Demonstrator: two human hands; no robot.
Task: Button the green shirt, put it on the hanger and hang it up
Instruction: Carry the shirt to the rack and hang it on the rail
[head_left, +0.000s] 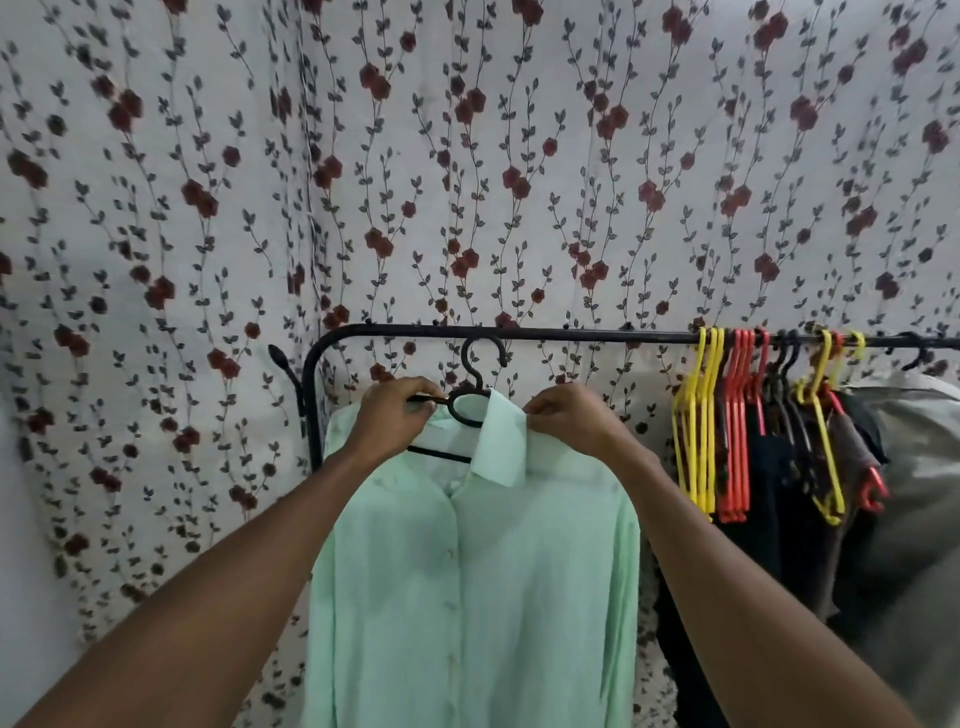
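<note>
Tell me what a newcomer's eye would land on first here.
The mint green shirt fills the lower centre, buttoned and draped on a black hanger whose hook sits just under the rail, not yet over it. The left hand grips the hanger at the collar while the right hand pinches the collar's other side. To the right, yellow and red hangers crowd the rail, against a floral curtain.

Your left hand (395, 410) grips the black hanger (470, 400); your right hand (563, 415) pinches the buttoned green shirt (467, 597) collar below the rail (571, 334).
</note>
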